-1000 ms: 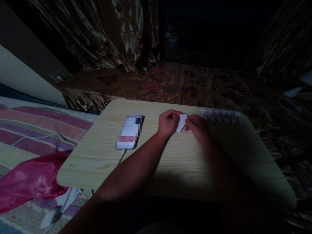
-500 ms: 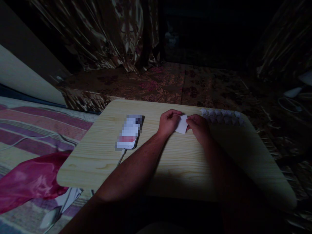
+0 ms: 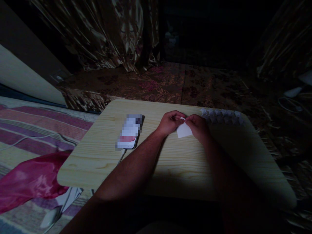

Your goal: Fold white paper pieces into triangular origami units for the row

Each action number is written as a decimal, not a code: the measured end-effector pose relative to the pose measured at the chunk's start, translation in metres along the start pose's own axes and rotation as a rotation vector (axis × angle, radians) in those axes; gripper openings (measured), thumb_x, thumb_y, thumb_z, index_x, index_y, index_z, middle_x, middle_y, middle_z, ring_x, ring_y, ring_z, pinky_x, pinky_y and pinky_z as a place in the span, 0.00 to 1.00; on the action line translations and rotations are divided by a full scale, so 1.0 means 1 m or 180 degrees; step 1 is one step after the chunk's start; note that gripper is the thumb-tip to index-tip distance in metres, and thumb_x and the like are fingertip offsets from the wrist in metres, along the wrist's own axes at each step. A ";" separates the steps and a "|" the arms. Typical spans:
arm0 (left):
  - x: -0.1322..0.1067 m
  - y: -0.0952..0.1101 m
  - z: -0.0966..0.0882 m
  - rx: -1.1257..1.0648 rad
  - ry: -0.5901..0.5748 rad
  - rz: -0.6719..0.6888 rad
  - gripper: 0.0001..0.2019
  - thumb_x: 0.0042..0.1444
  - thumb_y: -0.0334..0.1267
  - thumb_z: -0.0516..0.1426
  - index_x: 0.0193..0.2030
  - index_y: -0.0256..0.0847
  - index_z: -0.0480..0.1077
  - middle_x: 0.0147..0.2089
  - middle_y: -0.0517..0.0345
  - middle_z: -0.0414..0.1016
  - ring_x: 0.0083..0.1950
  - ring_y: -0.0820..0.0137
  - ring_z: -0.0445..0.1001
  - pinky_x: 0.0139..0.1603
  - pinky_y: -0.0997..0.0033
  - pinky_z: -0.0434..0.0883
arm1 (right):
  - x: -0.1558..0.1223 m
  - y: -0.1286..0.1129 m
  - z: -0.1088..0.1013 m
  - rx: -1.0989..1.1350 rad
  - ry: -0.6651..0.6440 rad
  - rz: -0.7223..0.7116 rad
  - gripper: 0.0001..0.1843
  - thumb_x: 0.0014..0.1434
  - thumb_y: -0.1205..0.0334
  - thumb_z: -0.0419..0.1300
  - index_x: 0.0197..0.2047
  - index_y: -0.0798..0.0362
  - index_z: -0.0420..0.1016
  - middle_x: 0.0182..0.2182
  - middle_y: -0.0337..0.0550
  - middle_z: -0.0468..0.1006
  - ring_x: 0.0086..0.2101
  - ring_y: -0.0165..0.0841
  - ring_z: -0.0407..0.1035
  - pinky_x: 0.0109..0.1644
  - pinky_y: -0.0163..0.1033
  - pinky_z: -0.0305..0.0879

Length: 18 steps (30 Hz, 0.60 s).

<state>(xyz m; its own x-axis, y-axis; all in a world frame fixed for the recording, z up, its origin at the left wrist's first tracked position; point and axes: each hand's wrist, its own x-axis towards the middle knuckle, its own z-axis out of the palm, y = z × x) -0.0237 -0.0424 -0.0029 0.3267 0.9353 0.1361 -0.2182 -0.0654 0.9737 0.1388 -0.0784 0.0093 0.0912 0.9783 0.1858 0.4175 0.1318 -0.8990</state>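
Observation:
Between my hands is a small white piece of paper, held just above the wooden-topped table. My left hand pinches its upper left part, fingers closed. On the other side my right hand grips the upper right edge between thumb and finger. The fingertips of both hands nearly meet at the top of the paper, where a bit of it looks bent. Beyond my right hand, several small folded white paper shapes stand in rows at the table's far right.
A phone with a lit screen lies left of my forearms, with a white cable plugged into it. Pink shiny cloth and a white mouse-shaped object rest on the striped bedding. Patterned curtains hang behind.
The paper has turned and its loose part now points down toward me. My fingertips have come together at its top edge, my right hand shifting slightly left.

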 end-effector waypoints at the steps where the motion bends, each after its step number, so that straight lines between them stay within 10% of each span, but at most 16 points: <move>1: 0.000 0.000 0.000 -0.0011 0.0038 -0.0003 0.12 0.43 0.37 0.69 0.36 0.36 0.77 0.30 0.58 0.78 0.28 0.76 0.70 0.30 0.75 0.64 | 0.000 -0.001 0.000 0.0020 0.0011 -0.0007 0.11 0.53 0.53 0.61 0.31 0.52 0.74 0.23 0.37 0.74 0.25 0.31 0.66 0.27 0.35 0.58; 18: -0.001 0.004 0.006 -0.0185 0.0642 0.0133 0.12 0.42 0.36 0.69 0.34 0.36 0.77 0.28 0.60 0.77 0.27 0.76 0.71 0.30 0.76 0.68 | 0.000 0.001 0.005 0.0854 0.0270 0.0140 0.18 0.49 0.53 0.68 0.41 0.53 0.79 0.32 0.45 0.84 0.32 0.37 0.77 0.35 0.40 0.71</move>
<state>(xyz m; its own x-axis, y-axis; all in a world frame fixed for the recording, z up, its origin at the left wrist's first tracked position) -0.0192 -0.0454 0.0025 0.1269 0.9832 0.1311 -0.2822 -0.0909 0.9550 0.1341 -0.0772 0.0066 0.1840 0.9687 0.1667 0.1584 0.1381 -0.9777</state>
